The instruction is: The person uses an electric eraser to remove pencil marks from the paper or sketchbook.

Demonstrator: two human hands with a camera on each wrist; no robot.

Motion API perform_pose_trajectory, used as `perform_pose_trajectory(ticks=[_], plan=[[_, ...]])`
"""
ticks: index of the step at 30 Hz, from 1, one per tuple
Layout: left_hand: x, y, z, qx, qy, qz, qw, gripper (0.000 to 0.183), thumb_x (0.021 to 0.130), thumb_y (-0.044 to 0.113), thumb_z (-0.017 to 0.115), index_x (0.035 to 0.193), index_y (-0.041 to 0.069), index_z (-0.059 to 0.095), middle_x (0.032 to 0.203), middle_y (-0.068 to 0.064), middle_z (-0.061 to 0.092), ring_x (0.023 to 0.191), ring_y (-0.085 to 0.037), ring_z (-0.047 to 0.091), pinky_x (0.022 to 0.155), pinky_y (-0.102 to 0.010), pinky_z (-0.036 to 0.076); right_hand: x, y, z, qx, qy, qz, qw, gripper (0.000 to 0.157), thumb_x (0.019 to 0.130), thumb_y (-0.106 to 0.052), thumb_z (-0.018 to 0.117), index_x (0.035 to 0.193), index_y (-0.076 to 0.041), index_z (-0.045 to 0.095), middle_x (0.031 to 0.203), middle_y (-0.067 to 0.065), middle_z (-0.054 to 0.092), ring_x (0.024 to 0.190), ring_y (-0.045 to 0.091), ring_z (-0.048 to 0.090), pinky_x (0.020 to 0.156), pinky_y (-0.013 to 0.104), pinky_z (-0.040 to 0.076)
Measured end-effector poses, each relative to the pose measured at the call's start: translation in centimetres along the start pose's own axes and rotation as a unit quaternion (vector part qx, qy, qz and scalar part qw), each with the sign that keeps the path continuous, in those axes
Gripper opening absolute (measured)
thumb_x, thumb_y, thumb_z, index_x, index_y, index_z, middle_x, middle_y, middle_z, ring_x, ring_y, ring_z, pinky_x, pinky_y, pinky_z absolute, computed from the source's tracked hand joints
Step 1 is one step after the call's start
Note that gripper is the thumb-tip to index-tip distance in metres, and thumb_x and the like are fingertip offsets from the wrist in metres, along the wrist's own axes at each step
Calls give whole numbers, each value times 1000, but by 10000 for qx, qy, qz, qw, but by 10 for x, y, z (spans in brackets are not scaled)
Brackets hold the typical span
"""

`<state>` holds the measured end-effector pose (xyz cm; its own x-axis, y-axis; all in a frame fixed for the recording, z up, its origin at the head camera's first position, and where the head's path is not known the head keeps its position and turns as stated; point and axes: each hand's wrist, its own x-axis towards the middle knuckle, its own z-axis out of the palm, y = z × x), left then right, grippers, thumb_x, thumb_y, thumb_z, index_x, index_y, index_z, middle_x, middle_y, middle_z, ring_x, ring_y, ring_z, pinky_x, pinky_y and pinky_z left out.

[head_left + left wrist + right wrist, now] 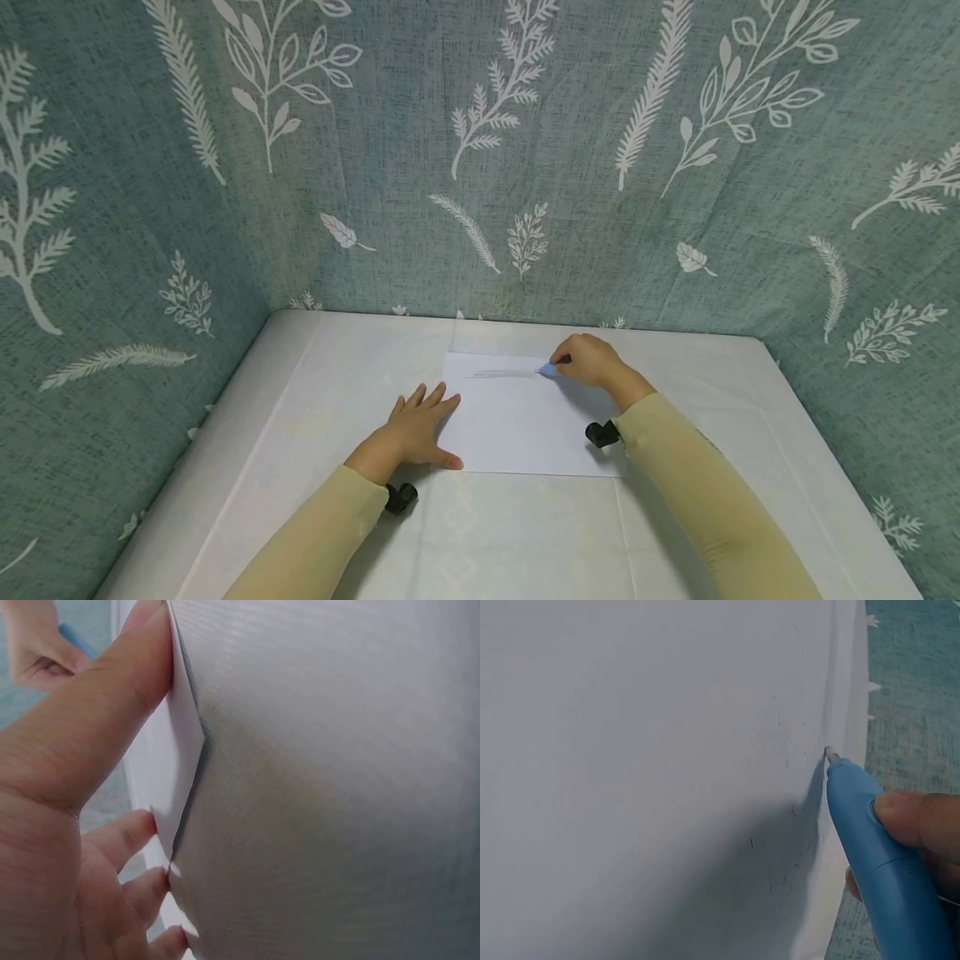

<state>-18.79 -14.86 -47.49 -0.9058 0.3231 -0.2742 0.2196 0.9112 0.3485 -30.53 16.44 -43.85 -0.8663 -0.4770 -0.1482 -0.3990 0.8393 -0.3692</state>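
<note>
A sheet of white paper (pixel 517 425) lies on the table, with faint grey pencil streaks (pixel 501 373) near its far edge. My right hand (pixel 588 360) grips a blue electric eraser (pixel 874 847), thumb on its button. The eraser's small white tip (pixel 829 752) touches the paper by the streaks, and dark crumbs are scattered nearby. Over the paper's left edge my left hand (pixel 416 429) is spread. Its thumb (pixel 112 697) presses near the front left corner, and the other fingertips rest along the side.
A pale cloth covers the table (pixel 300 450). Behind and at both sides hangs a green leaf-patterned curtain (pixel 405 167). Black wrist cameras sit under the left cuff (pixel 402 498) and the right cuff (pixel 602 433).
</note>
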Motion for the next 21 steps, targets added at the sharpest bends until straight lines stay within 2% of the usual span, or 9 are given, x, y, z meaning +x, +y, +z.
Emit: perform_pose_trajectory(ticks=[8, 15, 21], plan=[[0, 0, -1, -8, -12, -15, 10000, 113, 67, 61, 86, 158, 18, 35, 166, -14, 17, 151, -44, 7, 116, -66, 9, 2, -3, -1, -137, -159, -178, 9996, 18, 93, -14, 72, 110, -11, 78, 119, 9, 72, 113, 30, 64, 97, 47, 50], [0, 0, 0, -22, -26, 2, 10000, 113, 67, 60, 86, 158, 18, 35, 166, -15, 17, 151, -44, 7, 116, -67, 8, 3, -2, -1, -126, -14, -21, 9999, 18, 94, -14, 70, 110, -12, 78, 120, 9, 71, 111, 31, 64, 94, 48, 51], [-1, 1, -1, -17, -34, 3, 10000, 113, 67, 61, 86, 158, 17, 35, 166, -15, 17, 151, -45, 7, 116, -67, 8, 2, -2, -3, -138, -298, -127, 9994, 18, 93, -16, 72, 110, -13, 79, 122, 9, 70, 117, 31, 62, 99, 48, 48]])
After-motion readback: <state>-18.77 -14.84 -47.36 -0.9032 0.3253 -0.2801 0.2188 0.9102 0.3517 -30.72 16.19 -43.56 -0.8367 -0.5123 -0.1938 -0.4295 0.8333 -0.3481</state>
